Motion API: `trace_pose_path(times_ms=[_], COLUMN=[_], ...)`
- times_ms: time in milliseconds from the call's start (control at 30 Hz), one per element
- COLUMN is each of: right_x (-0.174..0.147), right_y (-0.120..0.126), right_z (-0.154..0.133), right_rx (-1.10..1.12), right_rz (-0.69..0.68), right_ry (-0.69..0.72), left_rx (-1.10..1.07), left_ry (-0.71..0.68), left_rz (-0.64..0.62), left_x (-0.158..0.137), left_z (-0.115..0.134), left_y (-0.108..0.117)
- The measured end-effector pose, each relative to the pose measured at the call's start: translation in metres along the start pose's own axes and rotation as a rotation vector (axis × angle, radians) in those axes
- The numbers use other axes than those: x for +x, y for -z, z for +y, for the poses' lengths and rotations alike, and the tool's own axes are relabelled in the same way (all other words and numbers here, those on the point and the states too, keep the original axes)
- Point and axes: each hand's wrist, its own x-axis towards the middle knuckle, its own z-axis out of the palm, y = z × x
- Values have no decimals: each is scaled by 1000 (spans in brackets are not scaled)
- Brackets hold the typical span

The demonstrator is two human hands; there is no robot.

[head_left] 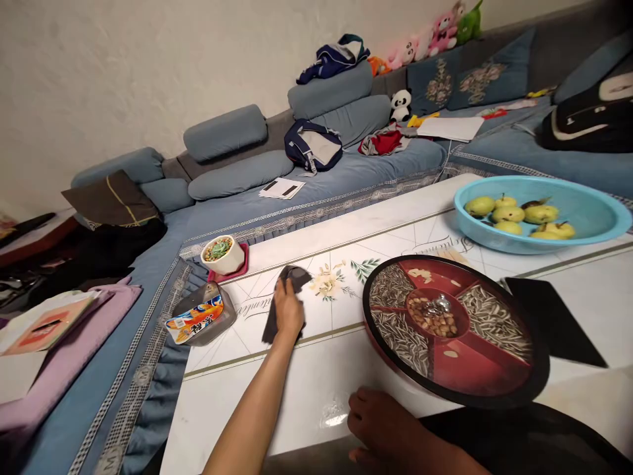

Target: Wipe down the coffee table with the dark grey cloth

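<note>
Now, across the middle, the white bench (311, 389) gives a firm base; right of centre, the round tray (479, 373) sits on it. Centre left, the left hand (289, 310) has a dark cloth (297, 274) under partly bent fingers, likely to keep it against the bench. Bottom centre, the right hand (378, 422) half-curls, its grip unclear. Smallest, seeds (494, 323) sit walled apart, presumably against mixing.

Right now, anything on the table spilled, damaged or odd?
No obvious spill or damage on the table. One oddity: a shiny silvery piece sits among the nuts in the centre of the snack tray; it doesn't look like food, but I can't tell what it is. The dark cloth under the left hand looks ordinary.
</note>
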Motion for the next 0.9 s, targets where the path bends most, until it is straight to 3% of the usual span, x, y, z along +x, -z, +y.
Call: trace_pose_path(times_ms=[67,133,233,300,433,533,600,700,833,900], right_x=[2,2,1,1,1,2,2,0,7,12], right_y=[3,5,3,0,-2,3,4,-7,-46,-61], right_z=[-1,-2,-1,1,3,-1,-3,2,27,39], right_rx=[-18,-29,-29,-21,-7,-23,-37,-49,-128,-125], right_rz=[-21,-36,-23,-10,3,-13,-23,19,138,176], right_ry=[-5,-18,-36,-31,-5,-11,-22,-8,109,123], left_rx=[-114,-198,-312,-360,-369,-167,-6,213,361,348], left_ry=[-19,-64,-117,-144,-272,-317,-242,-174,-365,-370], left_rz=[-16,-9,52,120,252,241,115,-74,-131,-145], left_x=[26,47,58,51,19,-10,-27,-49,-54,-39], left_z=[38,66,81,72,30,0,-13,-29,-47,-53], left_y=[-19,-23,5,42,126,154,150,124,85,68])
